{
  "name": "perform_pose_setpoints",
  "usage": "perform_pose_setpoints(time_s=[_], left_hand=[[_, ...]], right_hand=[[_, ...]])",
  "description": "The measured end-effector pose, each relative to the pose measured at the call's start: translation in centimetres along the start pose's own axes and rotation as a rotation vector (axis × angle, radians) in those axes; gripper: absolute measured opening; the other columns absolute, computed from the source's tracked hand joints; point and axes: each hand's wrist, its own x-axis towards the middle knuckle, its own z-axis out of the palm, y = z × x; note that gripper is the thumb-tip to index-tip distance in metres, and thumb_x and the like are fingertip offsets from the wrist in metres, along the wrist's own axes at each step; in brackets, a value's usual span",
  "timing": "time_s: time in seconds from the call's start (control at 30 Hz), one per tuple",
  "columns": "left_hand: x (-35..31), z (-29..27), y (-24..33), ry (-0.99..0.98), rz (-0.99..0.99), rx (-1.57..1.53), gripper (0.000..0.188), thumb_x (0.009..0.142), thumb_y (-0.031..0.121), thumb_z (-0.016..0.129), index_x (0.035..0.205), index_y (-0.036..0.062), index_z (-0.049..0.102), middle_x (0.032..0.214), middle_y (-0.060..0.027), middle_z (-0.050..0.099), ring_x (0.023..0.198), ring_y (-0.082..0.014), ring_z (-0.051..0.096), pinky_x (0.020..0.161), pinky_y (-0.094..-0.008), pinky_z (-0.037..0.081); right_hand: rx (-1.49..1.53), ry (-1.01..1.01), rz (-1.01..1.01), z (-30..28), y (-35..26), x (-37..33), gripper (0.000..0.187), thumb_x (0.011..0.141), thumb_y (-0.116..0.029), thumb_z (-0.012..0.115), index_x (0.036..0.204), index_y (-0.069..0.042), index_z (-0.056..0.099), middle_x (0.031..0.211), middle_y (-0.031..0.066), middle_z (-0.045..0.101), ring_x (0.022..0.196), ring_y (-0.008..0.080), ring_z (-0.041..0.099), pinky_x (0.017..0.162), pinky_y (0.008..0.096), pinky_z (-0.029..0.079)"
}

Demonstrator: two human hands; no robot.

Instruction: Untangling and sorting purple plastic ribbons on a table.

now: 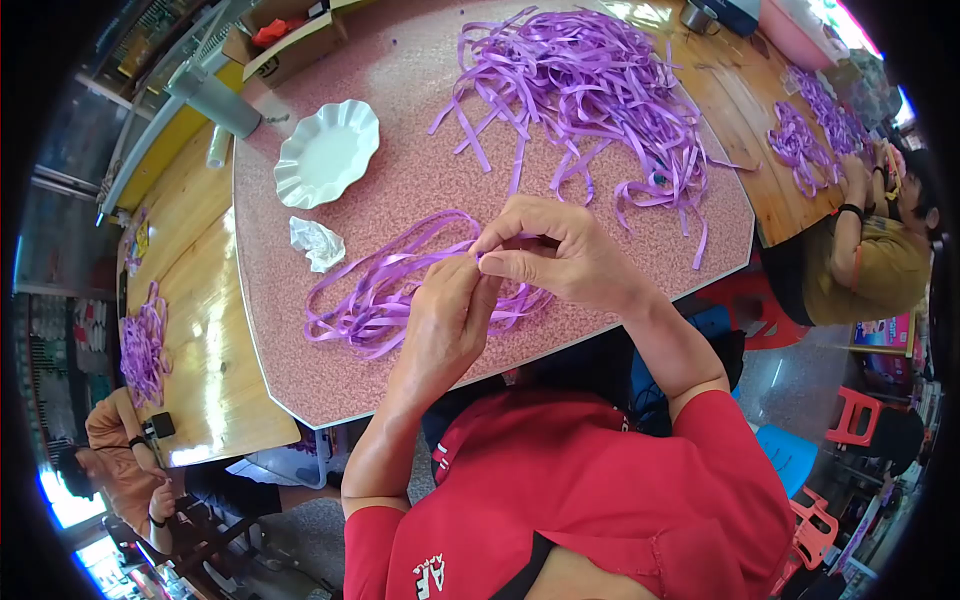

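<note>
My left hand and my right hand meet fingertip to fingertip above the near half of the pink speckled table. Both are closed in a pinch on a purple ribbon, though the bit between the fingertips is mostly hidden. Beneath and beside them lies a loose bundle of looped purple ribbon, partly covered by my left hand. Farther off, a large tangled heap of purple ribbons spreads over the back right of the table, with loose ends trailing toward me.
A white fluted plate and a crumpled white tissue lie left of the bundle. Behind the plate are a grey-green bottle and a cardboard box. People sit at wooden tables on both sides, with more purple ribbons there.
</note>
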Motion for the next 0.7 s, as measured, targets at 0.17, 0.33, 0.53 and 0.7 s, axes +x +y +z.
perform_pose_setpoints(time_s=[0.17,0.33,0.53,0.7], left_hand=[[0.4,0.5,1.1,0.214,-0.179,-0.514,0.023,0.094,0.009,0.065,0.114,-0.0010,0.060,0.106,-0.0118,0.067,0.100,-0.0176,0.064,0.087,-0.0321,0.051],[-0.2,-0.1,-0.8,0.139,-0.395,-1.032,0.019,0.093,0.010,0.068,0.110,0.0011,0.063,0.097,-0.0031,0.067,0.089,-0.0072,0.060,0.078,-0.0204,0.047],[0.3,0.0,-0.1,0.207,-0.426,-1.077,0.016,0.091,0.008,0.070,0.105,0.0009,0.068,0.091,0.0012,0.064,0.081,-0.0052,0.056,0.072,-0.0201,0.045],[0.5,0.1,-0.2,0.238,-0.304,-0.873,0.018,0.090,0.004,0.071,0.107,0.0000,0.070,0.092,0.0011,0.061,0.082,-0.0059,0.054,0.074,-0.0205,0.043]], right_hand=[[0.264,0.109,0.064,0.9,0.6,-0.3,0.011,0.089,-0.007,0.071,0.100,-0.003,0.071,0.088,-0.0009,0.060,0.078,0.0047,0.054,0.067,0.0196,0.042],[0.203,0.183,0.026,1.0,1.0,-0.5,0.013,0.090,-0.006,0.071,0.102,-0.003,0.071,0.088,-0.0018,0.060,0.078,0.0028,0.053,0.066,0.0187,0.041],[0.089,0.198,-0.009,0.9,0.9,-0.5,0.013,0.090,-0.007,0.070,0.103,-0.003,0.071,0.087,-0.0026,0.059,0.076,0.0026,0.051,0.064,0.0193,0.040],[-0.172,0.195,-0.290,-0.2,0.8,-0.4,0.012,0.091,-0.002,0.066,0.103,-0.001,0.069,0.095,0.0019,0.065,0.083,0.0072,0.060,0.070,0.0214,0.047]])
